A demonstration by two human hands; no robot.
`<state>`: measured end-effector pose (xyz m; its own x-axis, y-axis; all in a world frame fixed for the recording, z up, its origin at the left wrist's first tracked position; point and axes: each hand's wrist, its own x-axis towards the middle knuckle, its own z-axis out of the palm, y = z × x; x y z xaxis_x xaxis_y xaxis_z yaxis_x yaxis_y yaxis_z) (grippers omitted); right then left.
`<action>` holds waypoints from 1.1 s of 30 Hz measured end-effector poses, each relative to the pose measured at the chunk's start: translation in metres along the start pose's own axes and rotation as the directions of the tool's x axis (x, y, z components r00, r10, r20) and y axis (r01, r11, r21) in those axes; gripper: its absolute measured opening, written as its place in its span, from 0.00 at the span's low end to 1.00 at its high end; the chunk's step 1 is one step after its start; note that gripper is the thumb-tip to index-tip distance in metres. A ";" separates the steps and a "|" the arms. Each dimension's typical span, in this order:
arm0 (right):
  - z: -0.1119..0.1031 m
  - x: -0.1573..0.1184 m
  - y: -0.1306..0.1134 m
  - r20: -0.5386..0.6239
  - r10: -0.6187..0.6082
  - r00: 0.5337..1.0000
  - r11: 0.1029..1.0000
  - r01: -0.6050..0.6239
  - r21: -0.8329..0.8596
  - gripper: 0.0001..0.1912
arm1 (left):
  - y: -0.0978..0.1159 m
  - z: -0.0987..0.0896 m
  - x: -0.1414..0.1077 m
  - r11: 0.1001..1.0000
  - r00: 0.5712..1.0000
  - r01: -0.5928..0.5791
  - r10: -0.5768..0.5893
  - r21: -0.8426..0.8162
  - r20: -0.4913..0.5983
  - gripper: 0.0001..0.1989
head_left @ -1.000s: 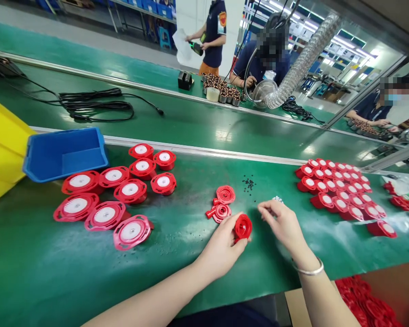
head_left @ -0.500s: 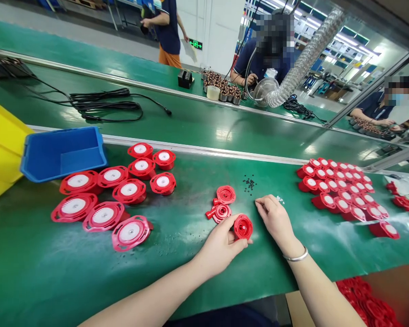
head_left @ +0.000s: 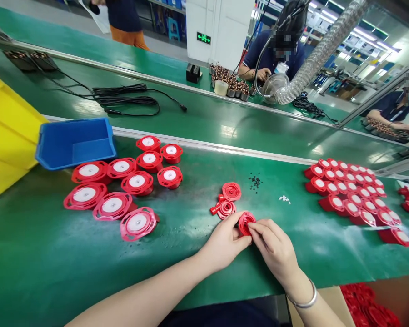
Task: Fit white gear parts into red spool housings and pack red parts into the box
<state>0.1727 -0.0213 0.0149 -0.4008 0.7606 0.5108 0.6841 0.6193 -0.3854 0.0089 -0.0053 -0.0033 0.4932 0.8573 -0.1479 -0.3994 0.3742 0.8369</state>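
My left hand (head_left: 223, 240) is closed around a red round plastic housing (head_left: 246, 222), its hollow side tilted toward me. The fingertips of my right hand (head_left: 274, 247) are pinched together over the middle of that housing; whatever they hold is too small or hidden. Just behind lie two more red plastic parts, a round one (head_left: 231, 191) and one with a spout (head_left: 226, 209). Farther back are scattered small black rings (head_left: 255, 182) and a little heap of small white pieces (head_left: 284, 199).
Red housings with white discs (head_left: 137, 181) stand at left, and many more (head_left: 354, 186) in rows at right. A blue bin (head_left: 75, 144) sits beside a yellow container (head_left: 10, 136). Below the bench edge at right is a box of red parts (head_left: 368, 306). A co-worker (head_left: 272, 52) sits opposite.
My right hand has moved left from beside the black rings to the housing in my left hand, and its fingertips now meet the housing's centre. The camera view has shifted slightly.
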 end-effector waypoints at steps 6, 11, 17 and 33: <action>0.005 -0.004 0.003 -0.032 -0.001 0.999 1.000 0.000 -0.031 0.16 | -0.002 -0.002 0.001 1.000 1.000 -0.004 0.004 0.008 0.001 0.19; 0.003 -0.007 0.001 0.007 0.013 1.000 1.000 -0.013 -0.015 0.22 | -0.001 -0.002 0.001 1.000 1.000 -0.023 0.023 -0.006 -0.007 0.20; -0.001 -0.016 -0.008 0.081 0.052 0.995 0.999 -0.052 -0.003 0.31 | 0.003 0.001 -0.002 0.998 1.000 -0.006 0.005 -0.059 -0.018 0.21; 0.007 -0.024 -0.007 0.089 0.151 0.985 0.988 -0.153 0.020 0.28 | 0.005 0.004 -0.006 0.999 0.999 -0.036 0.036 -0.015 -0.033 0.26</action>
<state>0.1732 -0.0430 -0.0002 -0.3456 0.8595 0.3766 0.7249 0.4994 -0.4745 0.0065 -0.0100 0.0036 0.4527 0.8813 -0.1353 -0.4289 0.3482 0.8336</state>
